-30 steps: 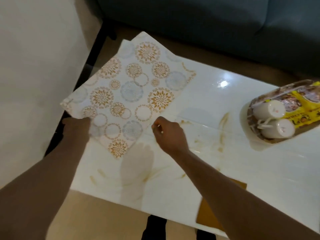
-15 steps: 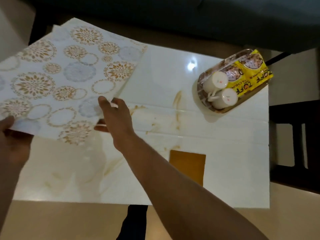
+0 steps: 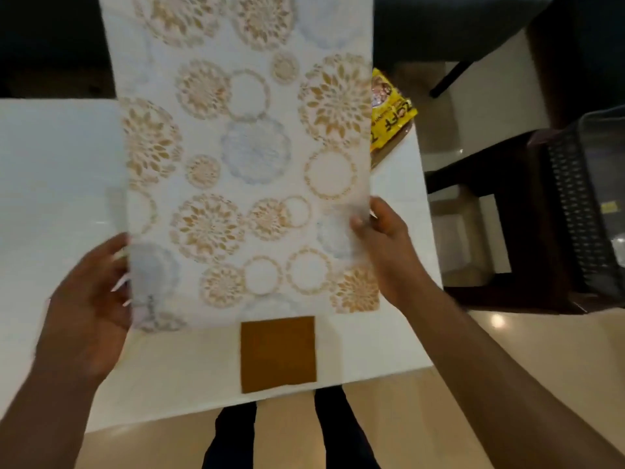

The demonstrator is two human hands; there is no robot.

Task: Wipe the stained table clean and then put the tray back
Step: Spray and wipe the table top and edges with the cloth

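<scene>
— Counter [image 3: 57, 184]: where was it, and what was on it?
— It was white and lay straight below the head camera. A brown cloth [image 3: 278, 353] lay flat at its near edge. At the far right corner only the rim of the tray [image 3: 389, 152] showed, with a yellow packet [image 3: 389, 113] in it.
— What hid the rest?
— A patterned mat [image 3: 243, 157], white with gold and grey circles, held up above the counter.
— Who held it?
— Both hands. The left hand [image 3: 91, 299] gripped the near left edge, though its fingers were blurred. The right hand [image 3: 382, 231] pinched the right edge, thumb on top.
— Anything else?
— A dark basket [image 3: 581, 211] stood off to the right, apart from the counter.
</scene>
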